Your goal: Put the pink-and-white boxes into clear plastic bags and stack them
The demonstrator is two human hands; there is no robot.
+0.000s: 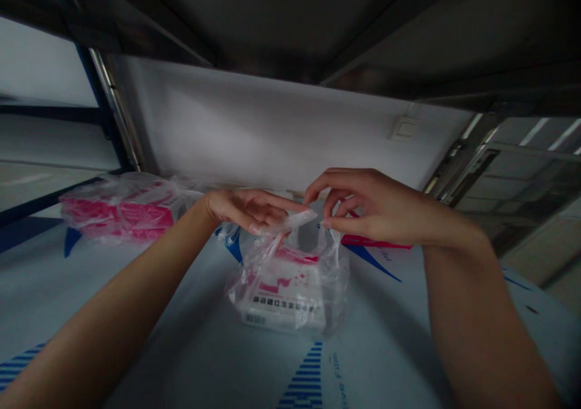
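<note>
A clear plastic bag (336, 282) stands in the middle of the surface, its two handles drawn upward. Inside it lies a white box with pink print (290, 282), dark lettering and a barcode on its near edge. My left hand (252, 208) is turned palm up at the bag's left handle, the plastic caught at its thumb and fingers. Over the right handle bends my right hand (358, 206), thumb and fingers pinching the plastic. Its index fingertip meets the left hand's fingertips near the top of the left handle.
Pink boxes wrapped in clear plastic (122, 206) lie at the back left. A flat pink-red item (376, 241) shows behind my right hand. Low overhead hangs a dark shelf (272, 22). Metal posts (115, 106) flank the white wall (272, 130), which carries a switch (403, 129).
</note>
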